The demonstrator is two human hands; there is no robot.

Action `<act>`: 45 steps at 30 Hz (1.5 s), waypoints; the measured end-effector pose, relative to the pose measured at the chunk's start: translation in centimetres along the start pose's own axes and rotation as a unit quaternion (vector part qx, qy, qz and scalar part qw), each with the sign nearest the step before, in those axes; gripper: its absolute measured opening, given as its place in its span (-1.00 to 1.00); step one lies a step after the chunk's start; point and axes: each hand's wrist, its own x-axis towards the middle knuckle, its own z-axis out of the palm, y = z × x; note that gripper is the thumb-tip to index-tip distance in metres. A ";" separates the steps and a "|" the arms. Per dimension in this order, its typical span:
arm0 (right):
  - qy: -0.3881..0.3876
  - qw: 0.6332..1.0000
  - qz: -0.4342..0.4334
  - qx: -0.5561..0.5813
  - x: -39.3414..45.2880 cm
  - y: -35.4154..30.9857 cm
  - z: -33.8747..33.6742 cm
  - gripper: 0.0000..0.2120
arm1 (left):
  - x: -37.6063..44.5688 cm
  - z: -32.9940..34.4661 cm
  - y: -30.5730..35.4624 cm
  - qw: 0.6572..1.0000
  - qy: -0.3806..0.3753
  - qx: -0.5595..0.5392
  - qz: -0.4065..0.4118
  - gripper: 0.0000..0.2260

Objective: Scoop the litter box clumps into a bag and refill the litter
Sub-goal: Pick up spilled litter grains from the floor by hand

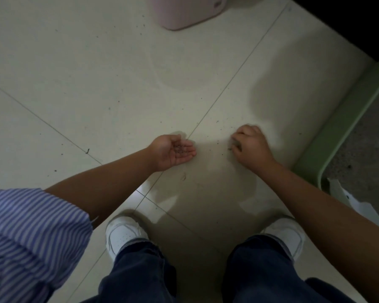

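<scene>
My left hand (173, 150) lies palm up just above the tiled floor, cupped, with a small pile of dark litter grains (181, 149) in the palm. My right hand (249, 145) is palm down on the floor to its right, fingers curled onto a few spilled grains (230, 148). The green litter box (337, 127) stands at the right edge, grey litter (363, 145) inside it. A white torn bag (357, 204) lies at its near corner.
Loose grains speckle the pale floor tiles (96, 84). A pink bin (184, 12) stands at the top centre. My white shoes (123, 232) are planted below the hands. A dark gap runs along the top right.
</scene>
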 end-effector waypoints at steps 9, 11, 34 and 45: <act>-0.022 0.998 -0.064 0.001 -2.1 0.8 0.3 -0.88 | -1.3 0.1 0.5 0.999 0.017 0.022 0.026 -0.63; 0.006 1.000 -0.021 0.017 -2.8 1.2 0.1 -0.84 | -1.5 0.2 0.3 0.999 0.021 0.019 0.033 -0.64; 0.031 0.984 0.139 0.111 -1.0 -1.2 0.8 -0.73 | -1.4 1.0 -3.8 0.999 0.038 -0.022 0.004 -0.64; -0.018 0.999 0.039 0.028 -1.1 -1.0 1.1 -0.85 | -1.6 0.3 -3.6 0.999 0.001 -0.045 -0.010 -0.50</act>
